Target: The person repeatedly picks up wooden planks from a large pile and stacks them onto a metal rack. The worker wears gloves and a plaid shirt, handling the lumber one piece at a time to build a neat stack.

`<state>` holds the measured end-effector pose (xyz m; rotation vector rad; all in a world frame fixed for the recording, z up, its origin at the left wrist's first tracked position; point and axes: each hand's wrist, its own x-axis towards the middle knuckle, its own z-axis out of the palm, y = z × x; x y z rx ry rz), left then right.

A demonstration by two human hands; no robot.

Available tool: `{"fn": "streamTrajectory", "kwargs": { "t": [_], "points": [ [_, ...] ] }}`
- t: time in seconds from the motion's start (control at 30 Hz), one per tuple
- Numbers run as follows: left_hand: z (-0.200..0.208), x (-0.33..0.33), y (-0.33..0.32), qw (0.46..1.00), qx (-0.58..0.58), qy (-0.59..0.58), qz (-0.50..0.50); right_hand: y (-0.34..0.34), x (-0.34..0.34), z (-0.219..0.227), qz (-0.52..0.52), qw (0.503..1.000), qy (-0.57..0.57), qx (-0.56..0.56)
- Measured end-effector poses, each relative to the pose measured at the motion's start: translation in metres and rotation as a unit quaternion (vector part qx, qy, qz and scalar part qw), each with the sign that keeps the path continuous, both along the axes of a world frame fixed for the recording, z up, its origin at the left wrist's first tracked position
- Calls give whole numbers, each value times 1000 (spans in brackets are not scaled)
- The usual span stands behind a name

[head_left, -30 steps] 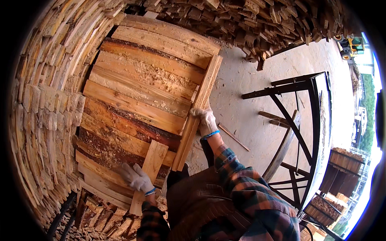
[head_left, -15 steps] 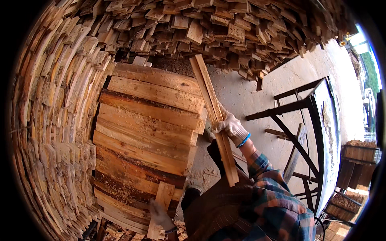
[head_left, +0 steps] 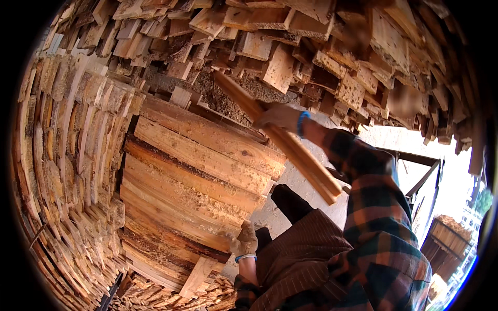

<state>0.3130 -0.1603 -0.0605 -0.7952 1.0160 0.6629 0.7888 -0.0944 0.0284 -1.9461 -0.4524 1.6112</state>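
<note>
My right hand (head_left: 280,117), in a pale work glove with a blue cuff, is closed around a pair of long narrow wooden strips (head_left: 306,163). They slant from the far board ends down toward my apron, above the floor. My left hand (head_left: 245,241), gloved too, is at the right edge of a stack of wide planks (head_left: 192,181); its fingers are loosely bent and slightly blurred, with nothing visible in them. A short board (head_left: 198,277) lies across the near end of the planks, left of that hand. Sawdust is scattered over the planks.
A tall pile of board ends (head_left: 280,67) runs along the far side. Another stack of boards (head_left: 67,155) rises at the left. A dark metal frame (head_left: 420,166) stands at the right, with a wooden crate (head_left: 448,241) beyond it. Scraps (head_left: 161,298) lie at the near edge.
My right hand has carried the strips farther away, toward the far pile, and they slant more. My left hand has moved off the short board, to the right and away from me. The view has turned.
</note>
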Motion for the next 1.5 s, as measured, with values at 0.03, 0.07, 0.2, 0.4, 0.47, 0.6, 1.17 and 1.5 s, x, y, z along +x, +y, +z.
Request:
{"fn": "streamTrajectory", "kwargs": {
  "t": [0.03, 0.07, 0.2, 0.4, 0.47, 0.6, 1.17, 1.5],
  "points": [
    [-1, 5, -6, 998, 50, -32, 2, 15, -6, 8, 47, 998, -26, -36],
    [-5, 8, -4, 997, 63, -37, -6, 28, -10, 0, 135, 988, -58, -53],
    [-10, 8, -10, 997, 29, 41, -50, 11, 4, -55, 136, 989, -32, 52],
    [-5, 19, -13, 993, 40, 107, -41, 19, 22, -72, 78, 995, -61, 3],
    [-2, 35, -13, 983, 71, 159, -58, 22, 3, -80, 121, 993, -18, 2],
    [-3, 18, -27, 976, 132, 161, -60, 31, -14, -41, 49, 998, -15, 40],
    [44, 153, -29, 978, 91, 43, -184, -40, -37, -60, 15, 938, -79, 337],
    [-19, 222, -50, 984, 117, 57, -119, -3, -70, -38, -156, 964, 4, 217]
  ]
}}
